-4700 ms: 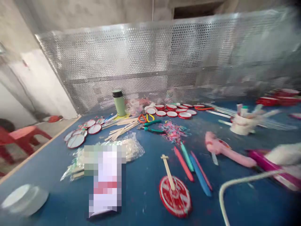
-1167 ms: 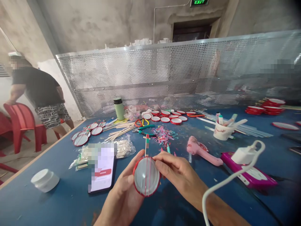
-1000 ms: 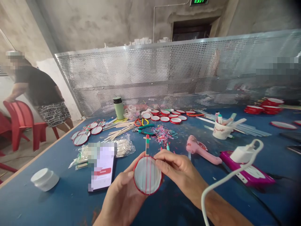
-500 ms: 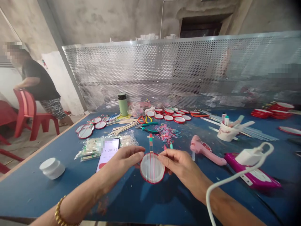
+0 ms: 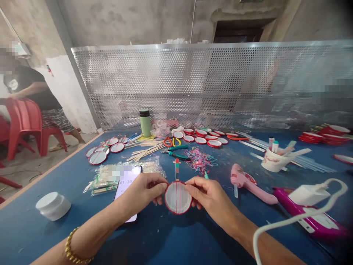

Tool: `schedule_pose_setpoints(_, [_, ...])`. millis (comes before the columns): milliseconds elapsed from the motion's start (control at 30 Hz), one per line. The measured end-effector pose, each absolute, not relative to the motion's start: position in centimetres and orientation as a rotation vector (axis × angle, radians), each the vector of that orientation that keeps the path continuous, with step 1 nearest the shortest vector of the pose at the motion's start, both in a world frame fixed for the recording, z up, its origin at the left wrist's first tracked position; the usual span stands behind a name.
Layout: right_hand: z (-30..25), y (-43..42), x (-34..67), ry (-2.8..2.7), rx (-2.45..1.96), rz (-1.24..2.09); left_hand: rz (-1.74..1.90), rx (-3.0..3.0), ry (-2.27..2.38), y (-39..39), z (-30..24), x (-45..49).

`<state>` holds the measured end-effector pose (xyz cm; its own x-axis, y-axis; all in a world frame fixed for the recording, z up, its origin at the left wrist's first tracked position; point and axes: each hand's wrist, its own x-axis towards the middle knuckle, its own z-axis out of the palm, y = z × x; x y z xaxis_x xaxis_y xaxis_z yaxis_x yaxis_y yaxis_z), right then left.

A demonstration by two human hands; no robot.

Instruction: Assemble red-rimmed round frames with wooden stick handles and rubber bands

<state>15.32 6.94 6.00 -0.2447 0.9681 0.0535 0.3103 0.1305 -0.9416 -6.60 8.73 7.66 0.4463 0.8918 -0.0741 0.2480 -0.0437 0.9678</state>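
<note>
Between my hands is a small toy banjo [image 5: 178, 204], a round pale disc with a red rim. A stick with red, green and dark bands rises from its top, and thin pinkish strands run down its face. My left hand [image 5: 151, 187] pinches the left side of the rim between thumb and fingers. On the opposite side, my right hand [image 5: 206, 192] grips the rim the same way. The disc faces me, tilted up above the blue table [image 5: 154, 243]. Just beyond the stick lies a pile of colourful rubber bands [image 5: 200, 158].
A phone [image 5: 131, 218] lies beside my left forearm, near a white jar [image 5: 53, 206]. Pliers [image 5: 176, 154], wooden sticks [image 5: 146, 151] and red-rimmed discs [image 5: 200, 140] lie farther back. A pink glue gun [image 5: 255, 186], purple power strip [image 5: 328, 224] and paper cup [image 5: 274, 161] stand right; a person [image 5: 35, 88] is left.
My left fingers have closed in on the rim, and the disc has turned slightly. The view has shifted a little. The person at left has moved farther left, behind the red chair.
</note>
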Motion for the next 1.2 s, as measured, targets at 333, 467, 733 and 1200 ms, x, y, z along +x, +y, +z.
schedule_pose_setpoints(333, [6.2, 6.5, 15.5, -1.715, -1.272, 1.206, 0.631, 1.624, 1.039, 7.9, 7.6, -6.5])
schedule_pose_setpoints(467, [6.6, 6.6, 15.8, -1.592, -1.283, 1.17, 0.606, 1.561, 0.998, 7.7, 7.4, -6.4])
schedule_pose_setpoints(733, [6.9, 6.4, 15.1, -1.575, -1.25, 1.325, 0.562, 1.582, 0.967, 7.3, 6.7, -6.4])
schedule_pose_setpoints(1200, [7.1, 6.0, 15.7, -1.817, -1.17, 0.446, 0.458, 1.618, 0.992, 6.8, 6.6, -6.2])
